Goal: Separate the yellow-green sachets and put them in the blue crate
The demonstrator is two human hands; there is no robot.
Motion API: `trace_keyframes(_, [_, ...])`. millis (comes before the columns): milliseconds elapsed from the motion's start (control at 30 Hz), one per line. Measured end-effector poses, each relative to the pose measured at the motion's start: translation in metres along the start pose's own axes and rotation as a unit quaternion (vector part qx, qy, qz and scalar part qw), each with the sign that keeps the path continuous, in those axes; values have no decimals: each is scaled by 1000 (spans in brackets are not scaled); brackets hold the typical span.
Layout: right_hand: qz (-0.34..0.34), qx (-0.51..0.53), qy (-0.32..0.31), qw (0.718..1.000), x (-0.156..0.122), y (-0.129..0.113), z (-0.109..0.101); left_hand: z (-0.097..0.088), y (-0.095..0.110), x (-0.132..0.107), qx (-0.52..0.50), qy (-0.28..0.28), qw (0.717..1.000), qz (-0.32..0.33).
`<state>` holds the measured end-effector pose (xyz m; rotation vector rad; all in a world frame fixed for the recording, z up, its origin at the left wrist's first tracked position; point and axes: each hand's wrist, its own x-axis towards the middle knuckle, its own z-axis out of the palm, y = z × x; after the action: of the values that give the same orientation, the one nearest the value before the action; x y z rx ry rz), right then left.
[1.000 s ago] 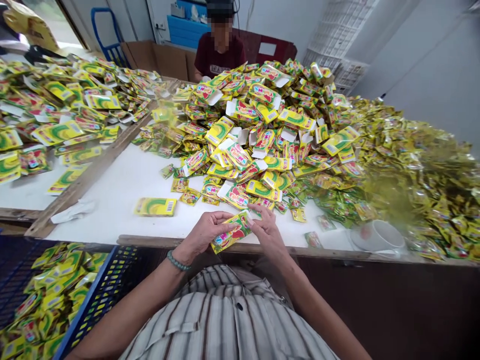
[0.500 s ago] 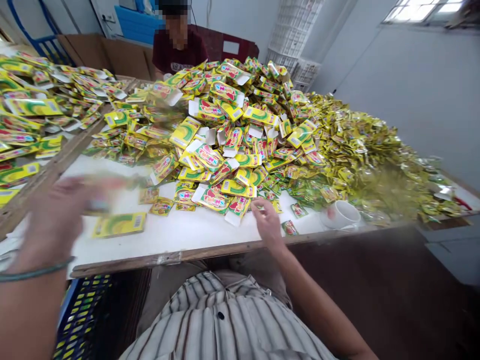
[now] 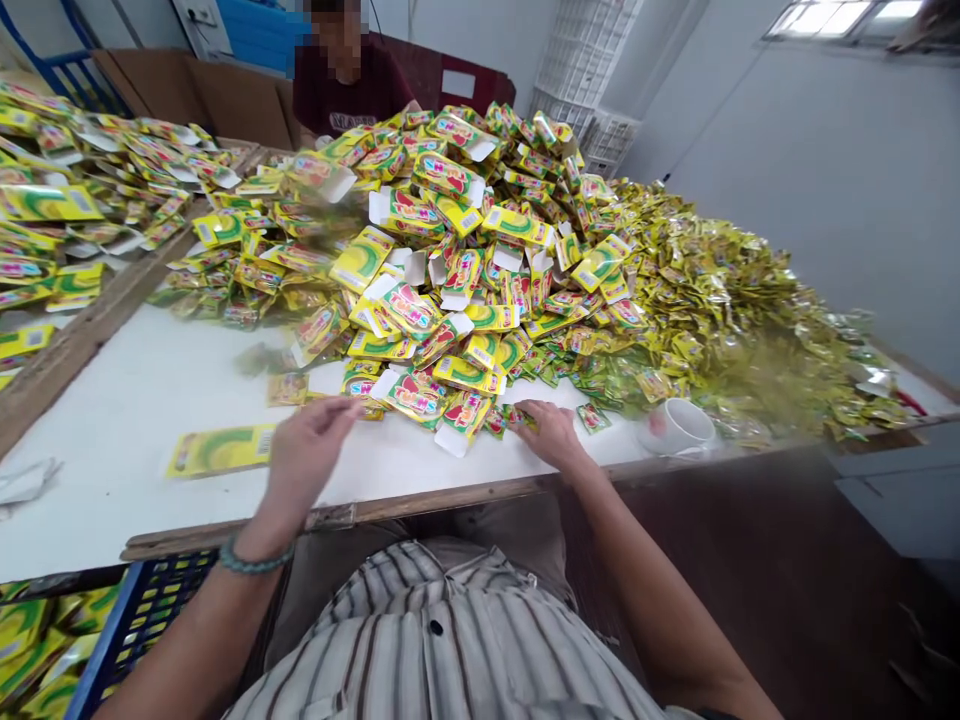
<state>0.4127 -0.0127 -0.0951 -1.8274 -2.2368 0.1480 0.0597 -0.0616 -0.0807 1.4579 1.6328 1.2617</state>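
Observation:
My left hand (image 3: 307, 452) hovers over the white table (image 3: 120, 420) with its fingers stretched out and nothing in it. It is just right of a flat yellow box (image 3: 221, 450) and short of the big pile of yellow and green boxes (image 3: 442, 250). My right hand (image 3: 553, 435) lies at the pile's near edge. Its fingers are curled over a few small green sachets (image 3: 516, 418). An open-flapped box (image 3: 459, 418) lies between my hands.
A white cup (image 3: 675, 428) stands right of my right hand, beside a heap of loose sachets (image 3: 720, 290). A blue crate (image 3: 127, 625) holding boxes sits low on the left. Another person (image 3: 341, 85) sits across the table. A second table (image 3: 67, 210) of boxes adjoins on the left.
The box I held in both hands is gone from them. My left hand swung out to the left and came back empty. My right hand reached forward onto the sachets. The view turned right.

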Motion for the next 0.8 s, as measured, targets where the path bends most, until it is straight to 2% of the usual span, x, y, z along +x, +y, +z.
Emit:
trace_keyframes(100, [-82, -20, -4, 996, -19, -12, 1, 31, 5, -10, -35, -81, 996, -32])
trace_keyframes(167, [-101, -17, 30, 994, -28, -17, 4, 45, 12, -15, -35, -134, 990, -35])
trace_keyframes(267, [-76, 18, 144, 986, -37, -26, 8, 60, 24, -22, -49, -193, 978, -55])
trace_keyframes(333, [-60, 72, 234, 968, -45, -37, 9, 69, 31, -27, -69, -233, 965, -95])
trace_keyframes(400, [-82, 129, 291, 944, -55, -53, 9, 76, 37, -31, -122, -272, 941, -160])
trace_keyframes(433, [-111, 148, 300, 936, -60, -62, 9, 80, 39, -33, -162, -291, 923, -195])
trace_keyframes(500, [-187, 161, 280, 928, -70, -79, 10, 85, 41, -36, -251, -304, 888, -236])
trace_keyframes(533, [-222, 164, 259, 926, -74, -87, 11, 86, 41, -37, -283, -296, 882, -235])
trace_keyframes(600, [-247, 195, 219, 923, -79, -97, 10, 88, 39, -37, -297, -260, 895, -207])
trace_keyframes(667, [-204, 266, 190, 923, -78, -100, 8, 89, 35, -36, -271, -232, 919, -169])
trace_keyframes(800, [-40, 418, 106, 901, -67, -98, 3, 90, 28, -36, -190, -206, 958, -56])
